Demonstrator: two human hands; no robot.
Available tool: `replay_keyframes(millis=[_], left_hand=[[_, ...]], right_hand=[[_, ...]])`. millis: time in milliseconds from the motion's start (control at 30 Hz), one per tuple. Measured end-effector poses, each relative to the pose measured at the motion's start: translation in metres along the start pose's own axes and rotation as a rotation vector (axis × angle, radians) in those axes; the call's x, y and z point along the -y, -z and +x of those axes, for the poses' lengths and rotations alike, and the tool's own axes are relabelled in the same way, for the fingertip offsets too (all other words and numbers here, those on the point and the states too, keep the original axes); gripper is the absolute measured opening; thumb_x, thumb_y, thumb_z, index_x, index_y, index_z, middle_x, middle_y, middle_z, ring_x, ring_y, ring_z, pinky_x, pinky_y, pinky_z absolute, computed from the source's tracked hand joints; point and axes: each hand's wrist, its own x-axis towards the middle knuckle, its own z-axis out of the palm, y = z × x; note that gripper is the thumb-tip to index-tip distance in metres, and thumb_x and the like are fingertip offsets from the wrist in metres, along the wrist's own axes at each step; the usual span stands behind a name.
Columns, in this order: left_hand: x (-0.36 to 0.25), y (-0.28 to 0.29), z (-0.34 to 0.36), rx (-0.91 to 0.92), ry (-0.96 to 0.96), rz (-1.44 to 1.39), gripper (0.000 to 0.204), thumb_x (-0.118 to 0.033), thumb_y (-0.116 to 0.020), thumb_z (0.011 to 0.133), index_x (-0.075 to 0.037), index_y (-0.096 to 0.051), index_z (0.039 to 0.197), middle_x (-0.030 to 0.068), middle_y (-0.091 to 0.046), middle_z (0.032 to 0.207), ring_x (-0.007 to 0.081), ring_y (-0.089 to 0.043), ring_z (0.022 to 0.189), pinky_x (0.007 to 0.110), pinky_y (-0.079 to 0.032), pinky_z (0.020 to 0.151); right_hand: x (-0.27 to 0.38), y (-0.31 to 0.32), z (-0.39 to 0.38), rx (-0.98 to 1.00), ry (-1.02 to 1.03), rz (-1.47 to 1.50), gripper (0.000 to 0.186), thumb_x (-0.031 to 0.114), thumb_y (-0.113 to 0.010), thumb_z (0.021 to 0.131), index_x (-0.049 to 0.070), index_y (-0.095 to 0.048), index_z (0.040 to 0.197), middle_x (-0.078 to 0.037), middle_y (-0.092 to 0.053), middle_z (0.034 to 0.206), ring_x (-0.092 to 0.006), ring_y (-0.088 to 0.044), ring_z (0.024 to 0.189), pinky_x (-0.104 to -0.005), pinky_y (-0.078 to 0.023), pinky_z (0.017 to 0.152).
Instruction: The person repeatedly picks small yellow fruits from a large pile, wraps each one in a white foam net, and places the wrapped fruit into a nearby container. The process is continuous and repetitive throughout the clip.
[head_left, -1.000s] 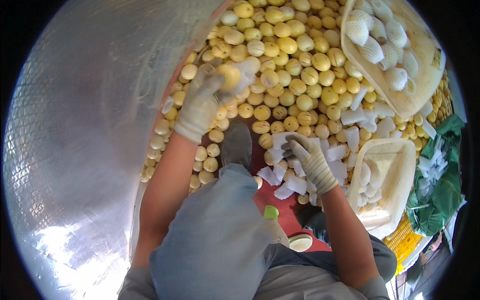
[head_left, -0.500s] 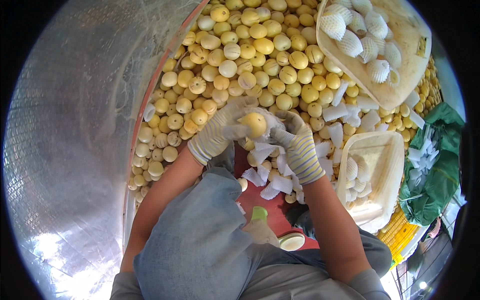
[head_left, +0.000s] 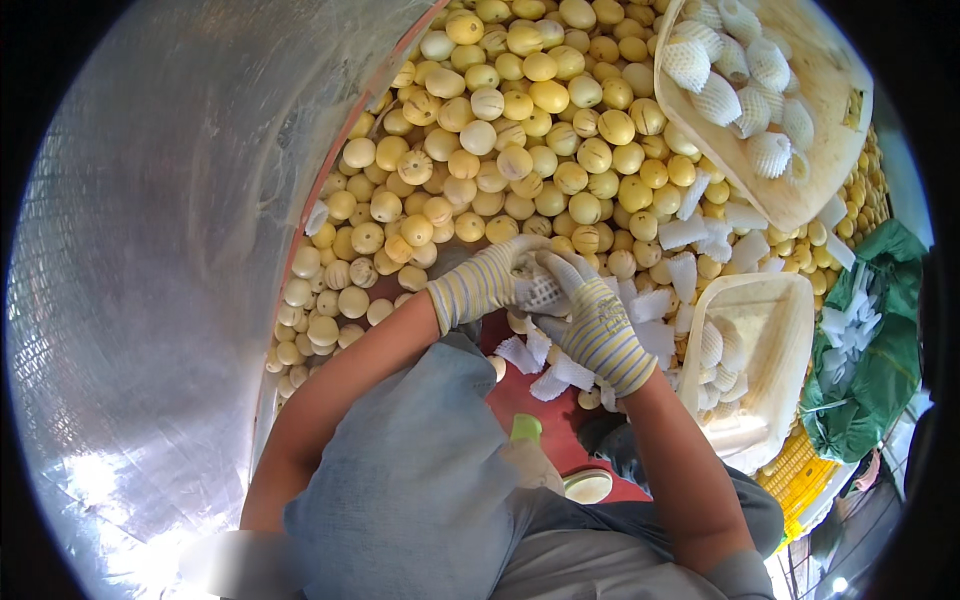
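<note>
My left hand, in a striped knit glove, is closed around one side of a pepino melon in a white foam net. From the other side my right hand, gloved alike, closes on the same netted melon. The net covers nearly all of the fruit that shows between my fingers; the rest is hidden by the gloves. Loose white foam nets lie just below my right hand. Beyond both hands spreads a large heap of yellow pepino melons, some with dark stripes.
A large whitish tub with netted melons stands at the far right. Closer, a clear plastic bin holds several more. Further right are a green bag of foam nets and a yellow crate. A metallic sheet wall borders the left.
The melon, bare on one side half a second ago, is now mostly covered by the net. My hands have come closer together and slightly lower, and the view has shifted a little.
</note>
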Motion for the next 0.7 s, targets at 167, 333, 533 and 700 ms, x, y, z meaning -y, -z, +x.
replay_keyframes(millis=[167,333,533,700], left_hand=[[-0.005,0.025,-0.002,-0.068,-0.037,0.091,0.059,-0.013,-0.074,0.079,-0.001,-0.051,0.132,0.0053,-0.064,0.112,0.0144,-0.062,0.098,0.028,-0.055,0.080],[0.013,0.018,0.007,-0.290,0.181,1.018,0.049,-0.029,-0.069,0.080,-0.002,-0.061,0.120,0.0176,-0.070,0.098,0.0292,-0.068,0.090,0.037,-0.054,0.083],[0.032,0.021,0.001,-0.320,0.108,0.866,0.040,-0.024,-0.066,0.079,-0.002,-0.066,0.113,0.0164,-0.070,0.089,0.0299,-0.068,0.084,0.037,-0.055,0.079],[0.035,0.018,-0.003,-0.292,0.026,0.836,0.035,-0.026,-0.065,0.079,-0.004,-0.068,0.107,0.0177,-0.069,0.087,0.0320,-0.068,0.082,0.040,-0.054,0.075]], right_hand=[[-0.015,0.072,-0.025,0.177,-0.382,-0.143,0.067,0.025,-0.076,0.075,-0.001,-0.053,0.131,-0.022,-0.065,0.114,-0.0341,-0.065,0.107,-0.0396,-0.051,0.092],[-0.090,0.188,-0.108,0.289,-0.853,-0.435,0.074,0.038,-0.076,0.073,-0.005,-0.055,0.130,-0.030,-0.064,0.118,-0.0370,-0.062,0.115,-0.0398,-0.048,0.098],[-0.104,0.168,-0.114,-0.154,-0.708,-0.521,0.051,0.024,-0.066,0.085,-0.002,-0.056,0.128,-0.024,-0.066,0.115,-0.0388,-0.063,0.108,-0.0414,-0.049,0.095],[-0.053,0.001,-0.041,0.010,-0.088,-0.488,0.048,0.011,-0.065,0.077,0.007,-0.055,0.124,-0.016,-0.060,0.115,-0.0351,-0.057,0.108,-0.0468,-0.047,0.089]])
